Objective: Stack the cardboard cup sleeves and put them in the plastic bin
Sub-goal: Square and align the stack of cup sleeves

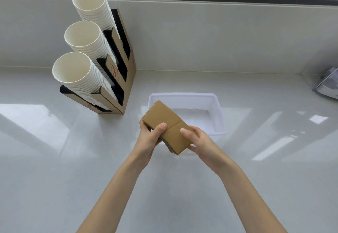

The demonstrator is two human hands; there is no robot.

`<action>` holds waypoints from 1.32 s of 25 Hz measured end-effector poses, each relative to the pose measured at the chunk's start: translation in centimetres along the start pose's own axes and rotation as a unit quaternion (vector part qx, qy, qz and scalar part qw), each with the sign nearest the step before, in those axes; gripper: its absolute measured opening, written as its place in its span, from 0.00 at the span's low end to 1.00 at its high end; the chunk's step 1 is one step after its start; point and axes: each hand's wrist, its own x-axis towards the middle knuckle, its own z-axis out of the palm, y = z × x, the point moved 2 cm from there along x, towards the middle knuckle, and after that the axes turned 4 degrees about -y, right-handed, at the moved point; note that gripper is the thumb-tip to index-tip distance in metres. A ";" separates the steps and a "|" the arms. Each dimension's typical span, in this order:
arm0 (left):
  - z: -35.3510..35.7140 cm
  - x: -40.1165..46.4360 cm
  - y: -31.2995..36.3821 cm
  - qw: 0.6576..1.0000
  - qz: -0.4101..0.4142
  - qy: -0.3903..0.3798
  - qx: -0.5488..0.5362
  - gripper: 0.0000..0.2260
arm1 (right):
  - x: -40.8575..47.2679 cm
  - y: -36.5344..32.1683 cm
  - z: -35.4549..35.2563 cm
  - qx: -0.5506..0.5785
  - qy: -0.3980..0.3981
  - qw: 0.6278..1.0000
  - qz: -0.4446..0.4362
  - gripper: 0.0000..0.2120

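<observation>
A flat stack of brown cardboard cup sleeves [164, 118] is held in the air between both hands, tilted, over the near left corner of the plastic bin. My left hand [149, 138] grips its left end, thumb on top. My right hand [198, 139] grips the lower right end, thumb on top and fingers underneath. The translucent white plastic bin [218, 113] stands on the counter just behind the hands; the part of its inside that I can see holds nothing.
A cardboard cup dispenser [128, 79] with three tilted stacks of white paper cups [80, 37] stands at the left against the back wall. A grey object [327, 84] lies at the right edge. The glossy white counter [54, 159] spreads all around.
</observation>
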 end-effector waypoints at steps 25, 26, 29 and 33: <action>-0.9 5.5 4.6 0.980 -0.043 -0.090 0.171 0.10 | 6.0 -5.0 0.0 0.076 -0.002 0.997 0.030 0.29; -1.3 5.9 4.8 0.980 -0.045 -0.080 0.177 0.11 | 6.5 -5.1 -0.2 0.076 0.001 0.997 0.032 0.30; -2.8 7.2 5.0 0.979 -0.054 -0.027 0.197 0.20 | 7.8 -5.5 -0.9 0.072 0.018 0.996 0.046 0.28; -4.9 8.4 4.5 0.975 -0.061 0.040 0.211 0.17 | 9.6 -5.4 -1.6 0.080 0.046 0.993 0.072 0.21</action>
